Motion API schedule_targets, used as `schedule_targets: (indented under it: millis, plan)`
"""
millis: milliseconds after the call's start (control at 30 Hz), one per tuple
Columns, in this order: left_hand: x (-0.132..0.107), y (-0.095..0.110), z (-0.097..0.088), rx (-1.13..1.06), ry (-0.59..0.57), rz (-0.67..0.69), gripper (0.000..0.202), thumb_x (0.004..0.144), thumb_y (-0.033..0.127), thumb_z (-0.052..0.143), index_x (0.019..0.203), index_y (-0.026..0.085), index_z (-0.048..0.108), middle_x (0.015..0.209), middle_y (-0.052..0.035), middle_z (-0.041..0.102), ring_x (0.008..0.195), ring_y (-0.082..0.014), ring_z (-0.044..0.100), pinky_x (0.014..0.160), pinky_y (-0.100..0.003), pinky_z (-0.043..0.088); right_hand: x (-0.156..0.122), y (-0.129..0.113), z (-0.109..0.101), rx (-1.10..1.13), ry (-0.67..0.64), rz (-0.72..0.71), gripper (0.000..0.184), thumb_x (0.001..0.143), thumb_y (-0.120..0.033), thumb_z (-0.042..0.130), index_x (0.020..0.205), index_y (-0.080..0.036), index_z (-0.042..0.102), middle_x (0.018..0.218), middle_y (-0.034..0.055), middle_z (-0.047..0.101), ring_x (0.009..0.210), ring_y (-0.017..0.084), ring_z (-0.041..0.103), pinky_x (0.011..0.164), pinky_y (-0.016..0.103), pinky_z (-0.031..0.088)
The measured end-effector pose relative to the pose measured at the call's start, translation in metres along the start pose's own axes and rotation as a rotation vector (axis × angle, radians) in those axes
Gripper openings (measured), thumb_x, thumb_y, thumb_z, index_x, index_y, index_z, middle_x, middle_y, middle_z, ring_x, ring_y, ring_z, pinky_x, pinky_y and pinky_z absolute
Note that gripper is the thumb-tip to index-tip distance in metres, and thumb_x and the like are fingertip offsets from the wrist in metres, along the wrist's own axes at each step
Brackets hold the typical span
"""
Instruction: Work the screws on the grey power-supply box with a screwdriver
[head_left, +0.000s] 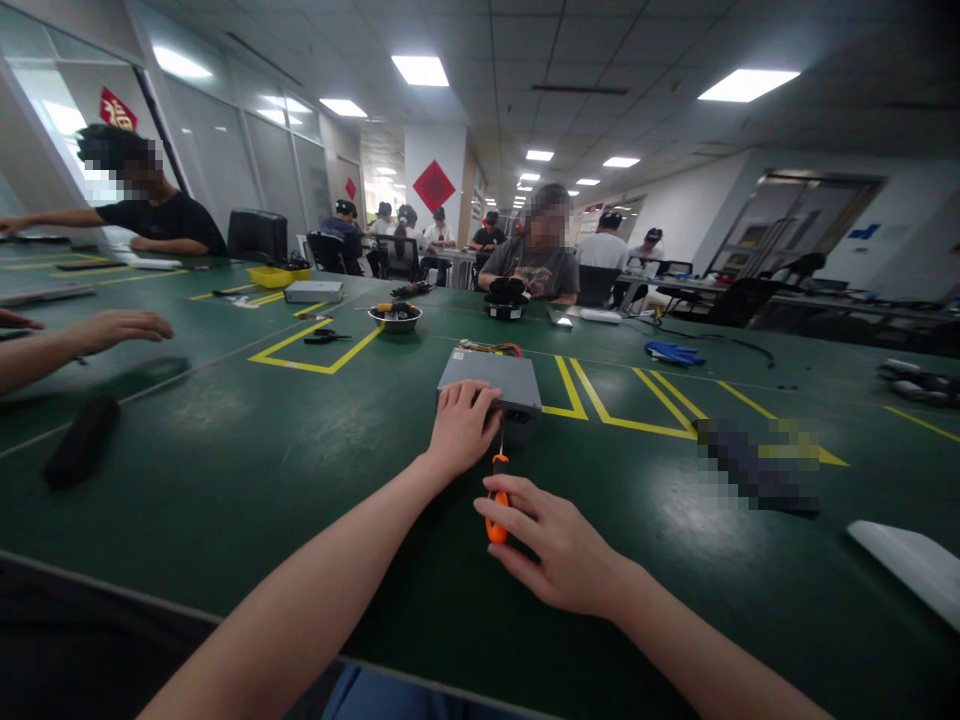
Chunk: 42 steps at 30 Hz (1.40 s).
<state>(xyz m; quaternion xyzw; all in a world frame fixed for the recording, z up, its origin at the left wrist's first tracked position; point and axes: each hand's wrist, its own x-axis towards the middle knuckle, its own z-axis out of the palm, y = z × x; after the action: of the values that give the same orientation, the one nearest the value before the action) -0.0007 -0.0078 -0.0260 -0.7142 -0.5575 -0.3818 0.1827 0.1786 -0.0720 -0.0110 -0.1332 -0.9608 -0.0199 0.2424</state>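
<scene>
A grey metal computer power supply (pixel 502 378) lies on the green table in front of me, with a bundle of coloured wires at its far side. My left hand (pixel 461 430) grips its near left edge, fingers on the top cover and thumb at the front face. In my right hand (pixel 551 540) is a screwdriver (pixel 498 500) with an orange and black handle, held between thumb and fingers. Its shaft points away from me, up to the near face of the power supply. Whether the tip sits in a screw is too small to tell.
Beyond are a metal bowl (pixel 397 318) with tools, black pliers (pixel 327 337), another grey box (pixel 313 292) and a yellow basket (pixel 277 276). Blue gloves (pixel 675 353) lie at right. A black pouch (pixel 82 442) and a co-worker's hand (pixel 120 330) are left; another person (pixel 536 260) sits opposite.
</scene>
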Motion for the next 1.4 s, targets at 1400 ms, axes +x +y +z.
schedule_targets:
  millis: [1400]
  plan:
    - [0.0001,-0.0005,0.0003,0.012,0.007,0.004,0.024,0.084,0.028,0.048,0.107,0.022,0.052,0.109,-0.0062,0.052,0.103,-0.0221,0.045,0.091,-0.039,0.035,-0.0013,0.0054,0.0046,-0.032,0.126,-0.009,0.028,0.083,-0.035,0.053,0.105,-0.018,0.048,0.112,0.0141,0.056,0.086,0.019,0.062,0.067,0.031,0.052]
